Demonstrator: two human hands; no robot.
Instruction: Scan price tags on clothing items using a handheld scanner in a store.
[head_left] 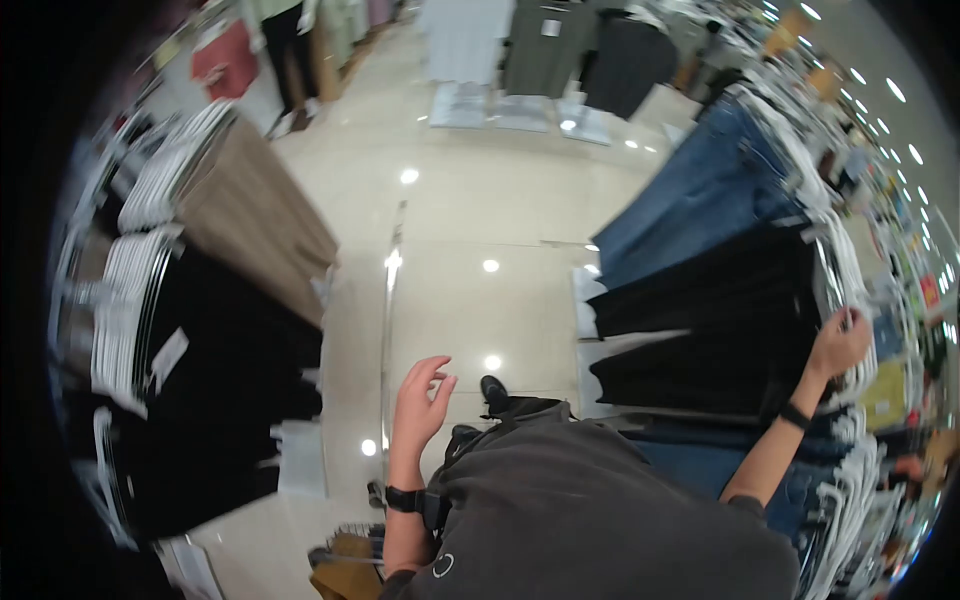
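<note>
My left hand [424, 398] is raised over the aisle in front of my body, fingers loosely curved and apart, with nothing in it. Out to the right, my right hand [840, 348] has its fingers curled at the white hangers [838, 262] of the right-hand rack, closed on a hanger there. Black trousers [720, 285] hang from these hangers, just left of the hand. Blue jeans [705, 185] hang beyond them on the same rack, and darker jeans [690, 460] hang nearer to me.
A left rack carries brown trousers [250, 190] and black trousers [225, 350] on white hangers. Between the racks runs a shiny tiled floor [480, 250]. More garments [545, 50] hang ahead over white bases. A mustard-coloured item [348, 568] is low beside my left arm.
</note>
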